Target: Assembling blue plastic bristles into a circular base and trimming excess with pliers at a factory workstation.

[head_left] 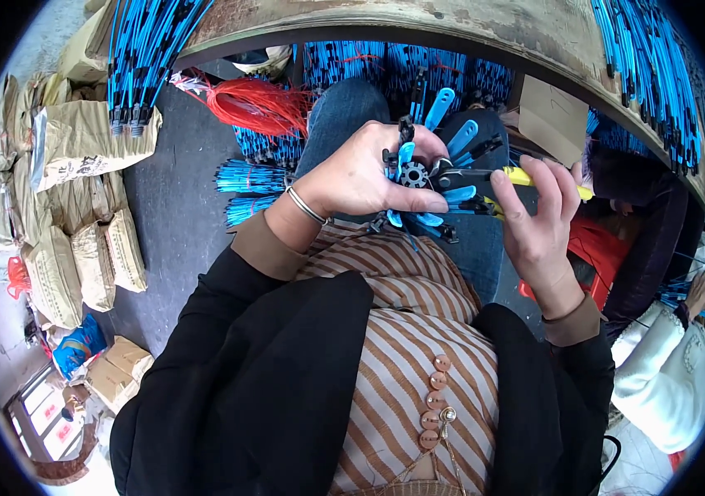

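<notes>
My left hand (360,169) is closed round a black slotted hub (413,174), held above my lap. Flat blue pieces (440,107) and black jointed parts fan out from the hub on all sides. My left thumb lies along its near side. In my right hand (544,236) is a pair of pliers (521,176) with yellow handles, gripped between fingers and thumb. The dark jaws of the pliers touch or nearly touch the hub's right edge; I cannot tell which. Part of the hub's far side is hidden by my left fingers.
A worn wooden table edge (485,25) curves across the far side, carrying bundles of blue rods (150,50). More blue bundles (249,176) and red strings (257,106) lie below. Stuffed sacks (54,277) stand at left. At right, a co-worker's hand (697,293) is near blue rods.
</notes>
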`<state>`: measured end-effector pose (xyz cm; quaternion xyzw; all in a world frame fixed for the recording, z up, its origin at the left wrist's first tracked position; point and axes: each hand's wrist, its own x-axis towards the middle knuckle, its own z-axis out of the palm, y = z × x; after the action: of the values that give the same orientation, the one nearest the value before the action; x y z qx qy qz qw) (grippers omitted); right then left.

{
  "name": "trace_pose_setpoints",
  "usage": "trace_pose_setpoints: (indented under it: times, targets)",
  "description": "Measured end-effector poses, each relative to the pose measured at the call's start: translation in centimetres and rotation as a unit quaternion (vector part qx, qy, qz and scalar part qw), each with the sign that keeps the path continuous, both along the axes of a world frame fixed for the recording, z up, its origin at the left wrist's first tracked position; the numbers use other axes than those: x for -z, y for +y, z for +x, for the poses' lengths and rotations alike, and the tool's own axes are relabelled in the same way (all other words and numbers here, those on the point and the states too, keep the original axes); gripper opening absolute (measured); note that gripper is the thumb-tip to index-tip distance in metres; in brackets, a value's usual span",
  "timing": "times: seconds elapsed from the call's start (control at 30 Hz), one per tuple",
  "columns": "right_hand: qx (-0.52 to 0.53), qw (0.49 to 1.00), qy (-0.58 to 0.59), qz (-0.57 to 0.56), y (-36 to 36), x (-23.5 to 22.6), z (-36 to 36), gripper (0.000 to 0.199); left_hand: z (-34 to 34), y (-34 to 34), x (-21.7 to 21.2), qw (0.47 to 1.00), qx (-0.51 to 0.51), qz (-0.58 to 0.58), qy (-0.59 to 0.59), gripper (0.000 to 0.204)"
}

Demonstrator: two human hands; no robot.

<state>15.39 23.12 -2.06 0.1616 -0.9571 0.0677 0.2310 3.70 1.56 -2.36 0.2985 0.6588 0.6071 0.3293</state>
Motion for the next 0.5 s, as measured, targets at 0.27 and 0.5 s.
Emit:
trace_pose_setpoints:
  times: [0.27,0.5]
  targets:
    - [-0.023,0.999,-0.029,0.025,0.4,-2.2,0.0,0.05,-0.5,0.1,-0.1,1.0,0.025,0.003,0.011,0.033]
    - [0.027,0.996,-0.057,-0.057,-0.9,-0.1,0.4,0.052,-0.7,0.3,0.7,1.0,-0.017,0.02,-0.013,0.031]
